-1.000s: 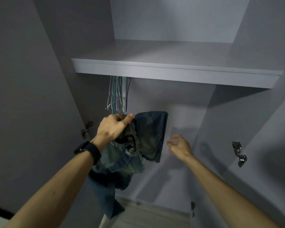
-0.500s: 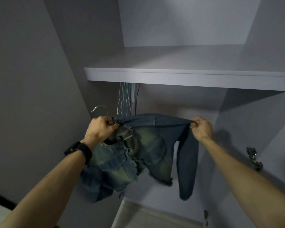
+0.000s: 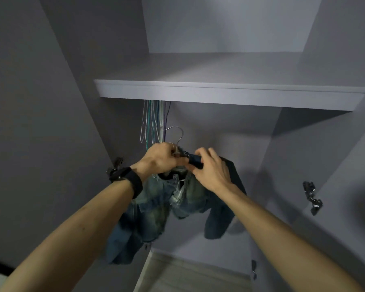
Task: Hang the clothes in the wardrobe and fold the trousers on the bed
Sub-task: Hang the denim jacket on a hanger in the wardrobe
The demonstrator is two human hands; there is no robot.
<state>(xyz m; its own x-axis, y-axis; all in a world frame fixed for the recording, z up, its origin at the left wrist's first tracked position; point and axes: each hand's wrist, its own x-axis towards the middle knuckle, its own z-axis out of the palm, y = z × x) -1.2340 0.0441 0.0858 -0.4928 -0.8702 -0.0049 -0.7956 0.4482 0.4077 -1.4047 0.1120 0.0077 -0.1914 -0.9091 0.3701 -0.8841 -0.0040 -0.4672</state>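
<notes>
Jacket [image 3: 169,209]: faded denim, held up inside the wardrobe [image 3: 230,133] below the shelf [image 3: 219,95]. The collar is bunched at both hands; the body hangs free beneath them.
Sleeve [image 3: 217,224]: darker denim, hanging at the right side of the jacket under the right forearm.
Hanger [image 3: 176,131]: metal wire. The hook stands up just above the left hand, in the air and on no rail. The lower part is hidden in the denim.
Left hand [image 3: 161,160]: closed around the hanger neck and the collar together — a firm grip. A black watch [image 3: 131,182] sits on the wrist.
Right hand [image 3: 211,171]: just beside the left hand. Thumb and fingers pinch a dark fold of the jacket next to the hanger neck.
Spare hangers [image 3: 154,123]: a tight bunch of thin wires, silver, green and purple, hanging from under the shelf just behind the left hand. Their rail is hidden by the shelf edge.
Hinges: one [image 3: 116,163] on the left wall near the left wrist, one [image 3: 312,197] on the right wall — well apart from the jacket.
Floor [image 3: 188,275]: pale boards, visible below the jacket.
</notes>
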